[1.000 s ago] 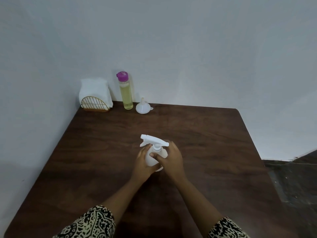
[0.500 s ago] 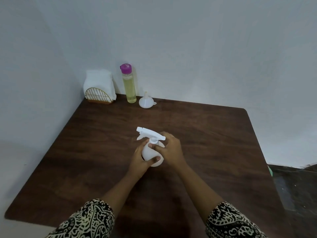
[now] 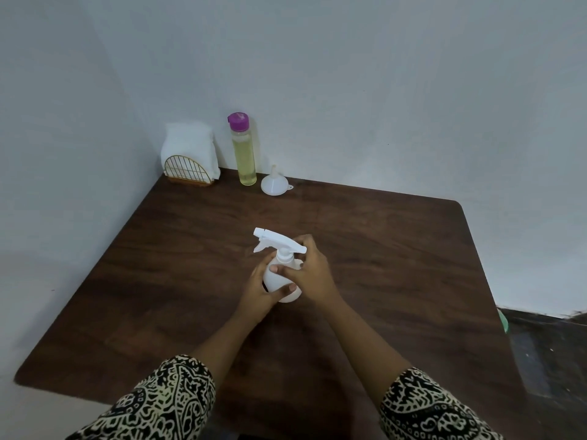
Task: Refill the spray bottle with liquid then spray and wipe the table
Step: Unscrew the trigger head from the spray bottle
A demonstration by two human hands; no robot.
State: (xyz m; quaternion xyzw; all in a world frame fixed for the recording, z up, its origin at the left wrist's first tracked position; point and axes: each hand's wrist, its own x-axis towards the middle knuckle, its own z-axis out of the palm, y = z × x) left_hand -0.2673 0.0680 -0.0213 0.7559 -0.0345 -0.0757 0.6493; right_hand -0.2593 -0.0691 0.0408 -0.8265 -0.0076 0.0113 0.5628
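The white spray bottle [image 3: 280, 282] stands on the dark brown wooden bench [image 3: 397, 249], near the middle, between the two hands. The left hand [image 3: 258, 290] is wrapped round its smooth, round belly. The right hand [image 3: 314, 271] grips it higher up, at the neck under the trigger top, fingers curled. At the far corner stand a tall clear bottle [image 3: 244, 157] of yellow liquid with a purple cap, a small white plastic funnel [image 3: 273, 186] beside it, and white napkins [image 3: 190, 144] in a gold wire holder.

dark table [image 3: 397, 249]: napkin holder [image 3: 188, 171], liquid bottle [image 3: 244, 160], funnel [image 3: 273, 186] at back; spray bottle [image 3: 280, 282] mid-table
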